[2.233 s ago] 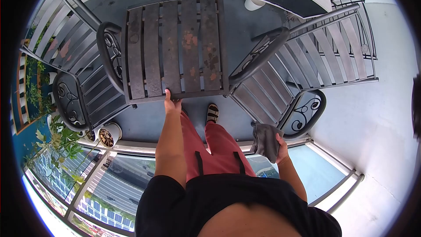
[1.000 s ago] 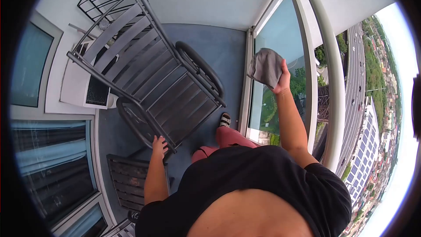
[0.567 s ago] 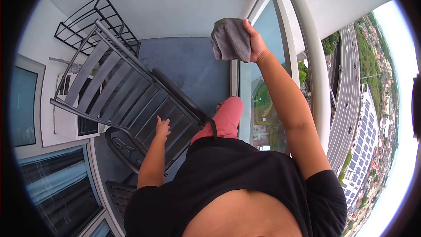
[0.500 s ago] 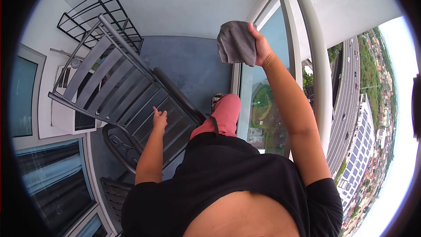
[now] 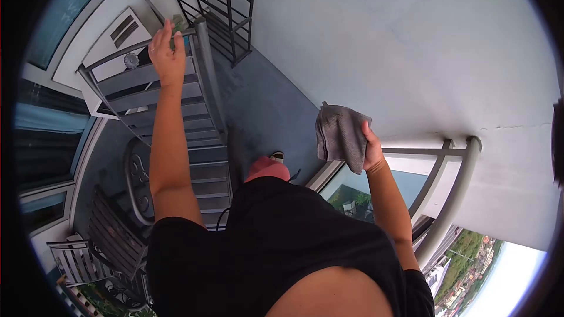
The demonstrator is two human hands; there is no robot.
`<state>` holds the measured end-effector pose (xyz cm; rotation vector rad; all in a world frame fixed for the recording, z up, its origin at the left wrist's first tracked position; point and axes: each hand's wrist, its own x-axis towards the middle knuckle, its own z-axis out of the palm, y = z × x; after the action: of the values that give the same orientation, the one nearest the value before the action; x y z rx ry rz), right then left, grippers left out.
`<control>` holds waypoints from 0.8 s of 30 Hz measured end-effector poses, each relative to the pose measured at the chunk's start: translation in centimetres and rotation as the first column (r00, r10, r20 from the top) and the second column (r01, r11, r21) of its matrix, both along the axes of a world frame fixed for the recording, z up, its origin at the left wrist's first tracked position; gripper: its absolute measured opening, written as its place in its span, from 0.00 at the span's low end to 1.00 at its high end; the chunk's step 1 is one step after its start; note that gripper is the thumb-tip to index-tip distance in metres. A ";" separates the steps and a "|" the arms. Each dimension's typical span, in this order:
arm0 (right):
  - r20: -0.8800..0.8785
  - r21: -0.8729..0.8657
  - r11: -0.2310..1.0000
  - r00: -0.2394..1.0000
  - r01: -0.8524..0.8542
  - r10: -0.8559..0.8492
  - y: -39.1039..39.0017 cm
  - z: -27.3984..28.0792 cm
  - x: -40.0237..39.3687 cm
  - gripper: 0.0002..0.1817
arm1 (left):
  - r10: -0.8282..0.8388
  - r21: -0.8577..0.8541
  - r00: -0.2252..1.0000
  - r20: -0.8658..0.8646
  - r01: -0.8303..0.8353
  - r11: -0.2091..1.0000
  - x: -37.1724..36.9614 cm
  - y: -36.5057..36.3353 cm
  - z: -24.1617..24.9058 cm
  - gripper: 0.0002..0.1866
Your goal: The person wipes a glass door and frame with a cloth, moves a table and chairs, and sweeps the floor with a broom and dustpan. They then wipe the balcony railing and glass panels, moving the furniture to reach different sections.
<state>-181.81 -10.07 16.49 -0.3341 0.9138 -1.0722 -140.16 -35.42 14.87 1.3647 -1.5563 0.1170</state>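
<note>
A folded grey cloth (image 5: 342, 136) is held in my right hand (image 5: 373, 148), the thumb lying over its face. It hangs out in front of the pale wall, near the end of the balcony railing. My left hand (image 5: 168, 58) is stretched out over the top of a grey metal slatted chair (image 5: 164, 101), its fingers apart and holding nothing. Whether those fingers touch the chair's top rail cannot be made out. The chair's seat partly passes behind my left arm.
A black wire rack (image 5: 229, 9) stands against the wall beyond the chair. The curved railing (image 5: 452, 199) and glass panel (image 5: 393, 185) are at the right, with a long drop outside. A white boxed unit (image 5: 120, 35) sits at the left. More slatted chairs (image 5: 114, 229) stand at lower left.
My view and body have turned right, toward the wall. My left hand has risen from over the seat to the chair's top. The right hand still carries the cloth, now away from the railing.
</note>
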 end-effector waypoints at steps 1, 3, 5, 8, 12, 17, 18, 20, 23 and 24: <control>0.009 -0.006 1.000 1.000 0.000 0.001 -0.8 -0.6 -1.0 0.39 | 0.084 0.109 0.983 0.163 -0.102 0.989 -0.1 -1.1 -0.2 0.19; 0.034 -0.028 0.998 0.998 -0.058 0.059 -3.3 -1.8 -2.8 0.39 | 0.108 0.494 0.950 0.294 -0.248 0.833 -1.3 -2.1 0.4 0.22; 0.032 -0.032 0.996 0.996 0.080 -0.079 -6.0 -2.6 -4.1 0.38 | 0.126 0.590 0.961 0.246 -0.252 0.767 -1.6 -2.6 0.2 0.23; 0.066 -0.049 0.994 0.993 0.102 -0.099 -13.2 -4.3 -5.3 0.36 | 0.175 0.598 0.968 0.179 -0.249 0.762 -0.9 -4.0 -0.1 0.23; 0.071 -0.030 0.999 0.996 -0.043 0.045 -24.0 -6.3 -4.9 0.35 | 0.509 0.279 0.813 0.283 -0.577 0.768 3.2 -7.0 -0.9 0.30; 0.148 0.009 0.920 0.911 -0.391 0.385 -39.7 -6.6 -2.4 0.33 | 0.808 0.483 0.589 0.026 -0.715 0.506 9.1 -8.9 -2.6 0.54; 0.179 0.015 0.884 0.871 -0.467 0.457 -42.7 -6.8 -0.9 0.33 | 0.826 0.477 0.562 0.036 -0.737 0.480 9.8 -9.2 -3.0 0.54; 0.225 0.052 0.802 0.789 -0.595 0.571 -48.2 -6.3 3.0 0.33 | 0.866 0.638 0.496 0.063 -0.687 0.348 10.5 -9.0 -3.4 0.55; 0.254 0.072 0.640 0.634 -0.765 0.730 -54.6 -6.6 10.3 0.33 | 0.915 0.631 0.404 0.014 -0.713 0.306 11.1 -9.2 -3.6 0.55; 0.244 0.058 0.588 0.582 -0.807 0.775 -55.9 -6.8 13.1 0.32 | 0.912 0.666 0.410 0.009 -0.683 0.300 11.4 -9.2 -3.3 0.55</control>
<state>-168.72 -65.96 9.73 -0.4369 0.5507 -0.1649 -128.79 -44.59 11.52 2.4515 -0.3568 -0.0144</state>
